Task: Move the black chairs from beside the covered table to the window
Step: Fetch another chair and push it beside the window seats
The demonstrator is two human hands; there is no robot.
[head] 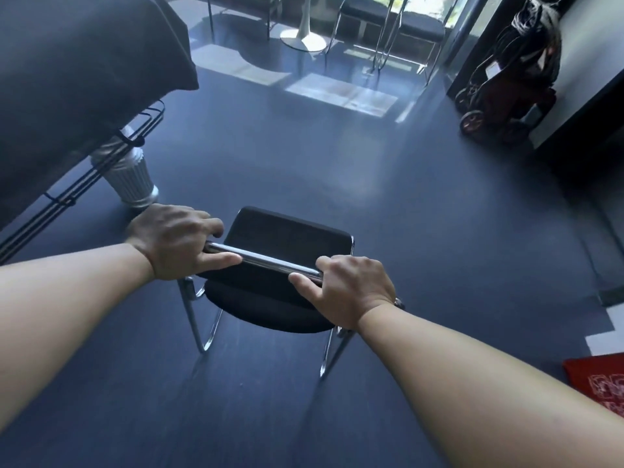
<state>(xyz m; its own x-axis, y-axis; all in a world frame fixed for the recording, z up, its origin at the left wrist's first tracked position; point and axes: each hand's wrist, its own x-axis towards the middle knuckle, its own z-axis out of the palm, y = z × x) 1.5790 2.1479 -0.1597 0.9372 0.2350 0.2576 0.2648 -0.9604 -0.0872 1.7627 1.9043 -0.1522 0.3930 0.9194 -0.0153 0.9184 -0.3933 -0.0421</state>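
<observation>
Two bare hands hold one black chair [287, 238] over a wide dark blue floor [422, 214]. Largest at the left is the covered desk [67, 79], draped in dark cloth, with black wire racking beneath it and a ribbed white pedestal [130, 173] near its edge. Well beyond, by the bright window [418, 5], stand more black chairs [398, 28] on chrome legs, next to a white tulip base [304, 38] in patches of sunlight. A folded stroller [506, 86] leans by the wall at the right, and a red mat [601, 380] shows at the right edge.

The chair sits between the desk and the open floor, seen from behind and above, its padded back and round seat below the hands. The left hand [175, 241] is clenched on the left end of the chrome top rail [266, 260]; the right hand [351, 288] is clenched on the right end. The rail runs between both grips, thumbs on the near side.
</observation>
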